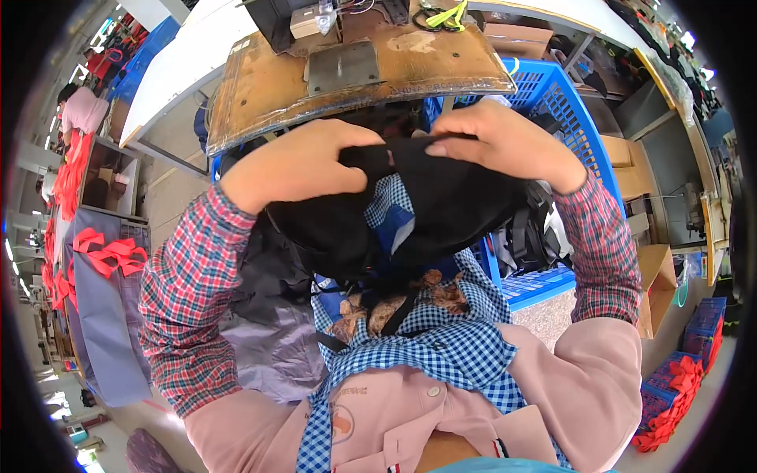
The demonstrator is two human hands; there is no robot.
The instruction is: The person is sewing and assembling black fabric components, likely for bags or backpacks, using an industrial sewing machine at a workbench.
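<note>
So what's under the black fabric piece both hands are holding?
Under the black fabric, blue-and-white checked cloth shows, with a blue crate behind. Both hands, left and right, grip its top edge; whatever lies directly beneath is covered.

A worn wooden worktable (blue plastic crate beside it) over concrete floor.

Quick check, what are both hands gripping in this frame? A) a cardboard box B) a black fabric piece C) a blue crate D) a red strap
B: the left hand and right hand both clutch the black fabric piece, held up in front of the wooden table; the blue crate sits behind, untouched.
</note>
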